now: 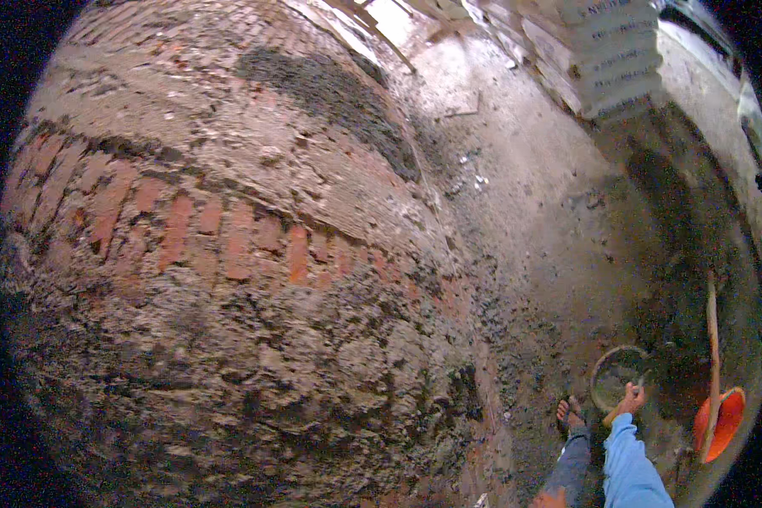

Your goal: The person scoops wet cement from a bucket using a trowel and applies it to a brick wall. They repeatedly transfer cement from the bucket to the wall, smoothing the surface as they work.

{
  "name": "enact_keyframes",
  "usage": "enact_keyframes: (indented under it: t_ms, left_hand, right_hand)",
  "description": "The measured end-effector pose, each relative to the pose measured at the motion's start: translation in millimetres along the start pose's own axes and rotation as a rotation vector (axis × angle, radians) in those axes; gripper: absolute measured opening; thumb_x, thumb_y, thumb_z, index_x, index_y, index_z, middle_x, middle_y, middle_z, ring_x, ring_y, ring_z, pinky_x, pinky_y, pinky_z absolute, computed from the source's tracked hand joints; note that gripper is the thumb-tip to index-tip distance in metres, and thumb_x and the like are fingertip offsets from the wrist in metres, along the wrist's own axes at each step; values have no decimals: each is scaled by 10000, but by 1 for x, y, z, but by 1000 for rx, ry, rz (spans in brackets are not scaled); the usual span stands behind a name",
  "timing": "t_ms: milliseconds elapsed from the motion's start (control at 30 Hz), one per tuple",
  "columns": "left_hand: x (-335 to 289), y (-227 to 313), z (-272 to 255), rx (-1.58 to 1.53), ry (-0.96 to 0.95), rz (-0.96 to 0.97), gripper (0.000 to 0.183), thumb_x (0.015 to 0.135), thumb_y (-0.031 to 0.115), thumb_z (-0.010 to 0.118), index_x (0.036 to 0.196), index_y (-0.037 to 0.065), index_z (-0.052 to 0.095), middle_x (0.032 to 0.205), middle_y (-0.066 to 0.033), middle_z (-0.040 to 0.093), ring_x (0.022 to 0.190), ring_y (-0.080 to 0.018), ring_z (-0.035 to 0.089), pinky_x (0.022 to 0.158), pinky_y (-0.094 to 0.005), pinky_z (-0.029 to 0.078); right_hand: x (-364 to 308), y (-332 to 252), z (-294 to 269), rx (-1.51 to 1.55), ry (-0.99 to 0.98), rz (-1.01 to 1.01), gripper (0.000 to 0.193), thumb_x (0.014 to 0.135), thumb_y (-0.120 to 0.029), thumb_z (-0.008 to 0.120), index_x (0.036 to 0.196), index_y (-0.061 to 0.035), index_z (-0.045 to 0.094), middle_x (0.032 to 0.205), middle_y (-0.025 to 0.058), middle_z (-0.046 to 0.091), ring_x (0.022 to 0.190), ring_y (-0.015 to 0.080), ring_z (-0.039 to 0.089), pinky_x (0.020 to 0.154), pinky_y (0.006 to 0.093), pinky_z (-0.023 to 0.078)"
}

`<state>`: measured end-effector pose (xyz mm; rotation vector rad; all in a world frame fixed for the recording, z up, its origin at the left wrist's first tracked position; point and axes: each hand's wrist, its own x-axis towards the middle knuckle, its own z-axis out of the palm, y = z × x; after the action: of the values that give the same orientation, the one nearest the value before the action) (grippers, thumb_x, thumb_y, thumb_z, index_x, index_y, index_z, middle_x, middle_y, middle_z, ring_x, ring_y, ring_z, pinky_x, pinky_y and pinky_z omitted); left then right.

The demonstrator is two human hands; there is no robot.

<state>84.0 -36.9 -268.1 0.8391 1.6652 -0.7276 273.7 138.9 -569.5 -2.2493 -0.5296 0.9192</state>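
Note:
My right hand [632,398], below a light blue sleeve, reaches down over a round mortar pan [620,349] on the ground. Its fingers are closed around something small that I cannot make out, at the pan's near right side. At the bottom edge, beside my grey trouser leg [572,466], a skin-coloured patch looks like part of my left hand [550,499]; its fingers are hidden. My bare foot [571,412] stands just left of the pan.
A rough brick wall [237,241], partly coated with mortar, fills the left side; a dark wet patch [330,102] marks its upper part. To the right, a long wooden handle [713,339] crosses an orange basin [728,423]. Stacked pale bags [610,59] stand at the back.

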Motion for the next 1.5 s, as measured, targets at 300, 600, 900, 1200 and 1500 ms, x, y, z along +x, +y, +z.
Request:
enact_keyframes:
  t_ms: [300,600,900,1200,1500]
  left_hand:
    - [23,-6,-49,-245,164,115,876,686,485,711,1421,285,279,1273,-242,470,1148,-398,493,935,-504,425]
    - [27,-58,-75,-515,93,341,609,752,391,675,1277,131,508,1284,-178,515,1171,-336,499,982,-392,406]
    - [30,-47,-233,-852,250,166,462,798,330,656,1200,118,573,1123,-106,624,984,-245,617,858,-365,483]
    - [17,-31,-298,-1609,86,-138,384,865,151,602,1226,93,484,975,-103,646,781,-215,654,613,-327,535]
    - [109,-4,-402,-1737,-44,-141,328,834,219,624,1130,120,525,866,-99,616,719,-251,612,546,-361,506]
  right_hand:
    - [66,-95,-1,205,-139,-206,265,762,-217,697,874,11,625,784,65,593,785,222,550,721,378,445]
    - [77,-236,-28,-15,-231,-62,290,782,-203,649,969,17,670,859,114,659,717,223,603,699,353,488]
    - [109,-386,55,-215,-212,-181,325,685,-292,714,711,17,615,724,148,624,673,246,554,649,411,424]
    - [179,-566,246,-659,-403,-329,380,754,-396,632,806,-22,683,847,216,640,844,381,589,741,461,437]
    - [226,-699,463,-373,-471,-428,331,713,-280,740,855,-4,628,761,70,599,706,172,555,649,365,446]
